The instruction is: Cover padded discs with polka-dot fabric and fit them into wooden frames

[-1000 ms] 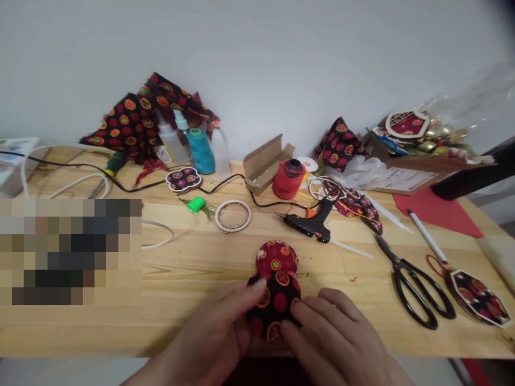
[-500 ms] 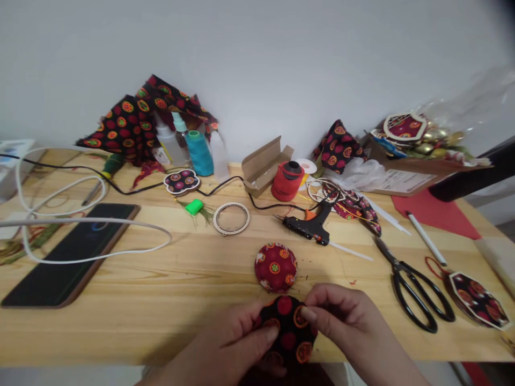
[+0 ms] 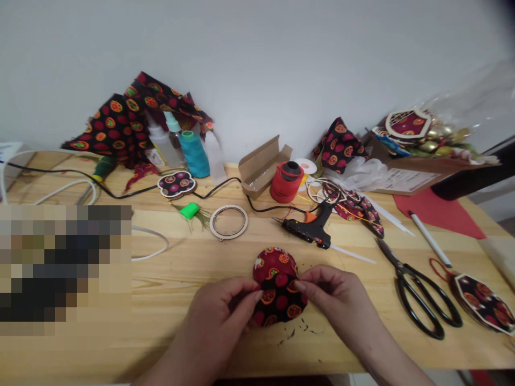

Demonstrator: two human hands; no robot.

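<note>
Pinched between the fingers of both hands is a round piece of black patterned fabric (image 3: 281,303). My left hand (image 3: 225,311) grips its left edge and my right hand (image 3: 333,300) its upper right edge. Behind it, partly covered by its top edge, lies a round padded piece in dark red patterned fabric (image 3: 275,261). Small dark scraps (image 3: 298,332) are scattered on the wood below the fabric. A thin wooden ring (image 3: 211,222) lies farther back on the left. The black glue gun (image 3: 308,231), with a white glue stick in its rear, rests beyond my right hand.
Black-handled scissors (image 3: 418,295) and an octagonal fabric ornament (image 3: 485,303) lie on the right, near a white pen (image 3: 430,238). Red thread (image 3: 285,185), an open cardboard box (image 3: 261,166), a teal thread cone (image 3: 194,155) and bottles stand at the back. Pixelation covers the left side.
Both hands have moved forward and up with the black fabric, away from the table's front edge. It now overlaps the red padded piece, and the dark scraps below are exposed.
</note>
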